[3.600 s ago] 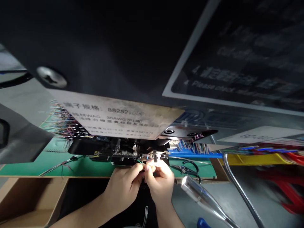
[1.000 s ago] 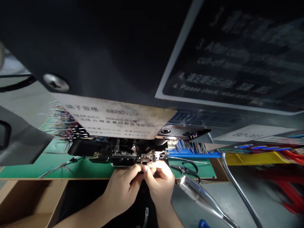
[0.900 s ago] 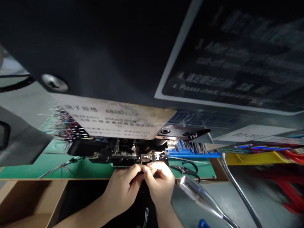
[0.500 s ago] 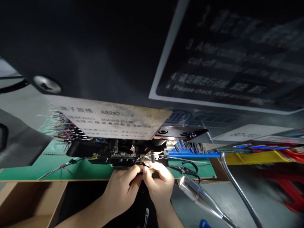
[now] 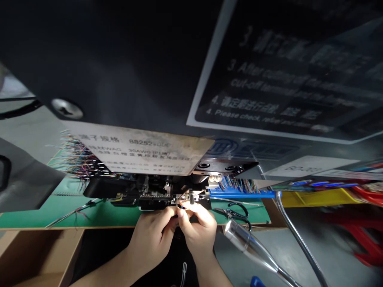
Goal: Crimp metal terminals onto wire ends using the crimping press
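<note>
While thin wires (image 5: 181, 206), visible only as specks of blue and yellow, sit just before metal tooling (image 5: 191, 196), the left hand (image 5: 154, 233) and right hand (image 5: 200, 231) pinch them with fingers drawn together, tips meeting and hiding most of their length. Black-handled snips (image 5: 229, 213) lie near the right hand on the green tabletop (image 5: 116, 217); close by angles a lit lamp (image 5: 243, 238). Farther out, bundled coloured wires (image 5: 74, 157) spread at left, and a labelled dark housing (image 5: 125, 71) looms above.
</note>
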A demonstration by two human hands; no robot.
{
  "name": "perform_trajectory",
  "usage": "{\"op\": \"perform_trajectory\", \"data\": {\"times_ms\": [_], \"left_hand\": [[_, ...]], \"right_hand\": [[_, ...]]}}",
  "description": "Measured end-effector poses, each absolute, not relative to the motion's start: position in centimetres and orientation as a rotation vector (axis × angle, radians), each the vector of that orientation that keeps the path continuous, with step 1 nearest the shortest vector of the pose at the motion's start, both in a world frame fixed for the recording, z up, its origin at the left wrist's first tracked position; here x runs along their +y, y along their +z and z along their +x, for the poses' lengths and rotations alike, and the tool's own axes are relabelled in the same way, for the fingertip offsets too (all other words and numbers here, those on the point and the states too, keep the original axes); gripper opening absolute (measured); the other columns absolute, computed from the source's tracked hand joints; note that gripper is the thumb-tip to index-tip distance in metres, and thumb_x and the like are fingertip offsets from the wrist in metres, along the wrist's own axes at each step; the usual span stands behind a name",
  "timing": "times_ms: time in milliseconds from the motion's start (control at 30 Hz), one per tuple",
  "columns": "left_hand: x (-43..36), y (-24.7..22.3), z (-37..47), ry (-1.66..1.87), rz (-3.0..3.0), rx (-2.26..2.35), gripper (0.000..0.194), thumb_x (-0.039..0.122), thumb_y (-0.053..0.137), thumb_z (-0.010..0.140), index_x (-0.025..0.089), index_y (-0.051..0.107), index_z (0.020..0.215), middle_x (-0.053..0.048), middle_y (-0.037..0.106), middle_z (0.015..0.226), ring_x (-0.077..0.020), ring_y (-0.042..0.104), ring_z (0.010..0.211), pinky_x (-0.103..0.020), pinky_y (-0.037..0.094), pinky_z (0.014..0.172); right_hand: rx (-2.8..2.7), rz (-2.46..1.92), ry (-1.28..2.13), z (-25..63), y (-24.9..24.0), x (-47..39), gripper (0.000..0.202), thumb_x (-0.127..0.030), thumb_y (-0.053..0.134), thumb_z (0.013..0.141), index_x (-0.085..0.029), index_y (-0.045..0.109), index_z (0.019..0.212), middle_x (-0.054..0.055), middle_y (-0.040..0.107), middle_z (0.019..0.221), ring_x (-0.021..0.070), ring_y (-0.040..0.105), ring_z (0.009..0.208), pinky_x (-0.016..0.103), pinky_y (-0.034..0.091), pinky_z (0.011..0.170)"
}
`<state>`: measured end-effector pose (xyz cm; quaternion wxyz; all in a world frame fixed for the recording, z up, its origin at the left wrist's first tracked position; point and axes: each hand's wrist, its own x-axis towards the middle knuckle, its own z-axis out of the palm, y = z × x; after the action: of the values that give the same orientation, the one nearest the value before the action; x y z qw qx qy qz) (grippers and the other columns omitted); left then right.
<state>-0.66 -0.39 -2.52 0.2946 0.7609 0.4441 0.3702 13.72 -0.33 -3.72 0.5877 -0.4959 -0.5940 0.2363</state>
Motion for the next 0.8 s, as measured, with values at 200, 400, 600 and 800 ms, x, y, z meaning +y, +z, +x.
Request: {"op": "perform_trajectory", "data": {"times_ms": [200,400,600,800], "left_hand": [[-0.4,-2.6,-0.5,0.978,2.053,1.218,0.019,0.014,0.046,0.093,0.023,0.061,0.1,-0.001,0.077,0.09,-0.0203,0.074,0.081,-0.028,0.055,0.07],[-0.8,-3.0,-1.1,0.984,2.094,1.184,0.016,0.022,0.047,0.095,0.025,0.06,0.105,0.0,0.076,0.09,-0.0193,0.073,0.079,-0.029,0.055,0.07],[-1.9,-4.0,-0.6,0.815,2.105,0.975,0.017,0.025,0.045,0.097,0.027,0.057,0.109,0.0,0.074,0.09,-0.0164,0.072,0.082,-0.023,0.056,0.073],[-3.6,-7.6,-4.4,0.888,2.383,1.101,0.035,0.035,0.055,0.091,0.029,0.051,0.125,0.001,0.076,0.088,-0.0185,0.074,0.072,-0.026,0.059,0.071]], "right_hand": [[-1.402,-1.135,0.574,13.9,-4.0,-0.5,0.019,-0.011,0.068,0.083,-0.022,0.07,0.098,-0.005,0.058,0.06,0.0111,0.052,0.051,0.023,0.048,0.055],[-1.345,-1.084,0.809,14.8,-7.1,-2.8,0.024,-0.017,0.063,0.084,-0.027,0.058,0.106,-0.008,0.047,0.061,0.0107,0.045,0.051,0.021,0.042,0.052],[-1.498,-1.157,0.938,14.8,-9.5,-6.2,0.006,-0.02,0.062,0.082,-0.022,0.057,0.084,-0.009,0.043,0.056,0.0074,0.035,0.045,0.02,0.028,0.045],[-1.403,-1.415,0.394,19.5,-9.2,-9.2,0.004,-0.022,0.06,0.077,-0.02,0.059,0.074,-0.002,0.057,0.057,0.0126,0.052,0.047,0.02,0.042,0.044]]}}
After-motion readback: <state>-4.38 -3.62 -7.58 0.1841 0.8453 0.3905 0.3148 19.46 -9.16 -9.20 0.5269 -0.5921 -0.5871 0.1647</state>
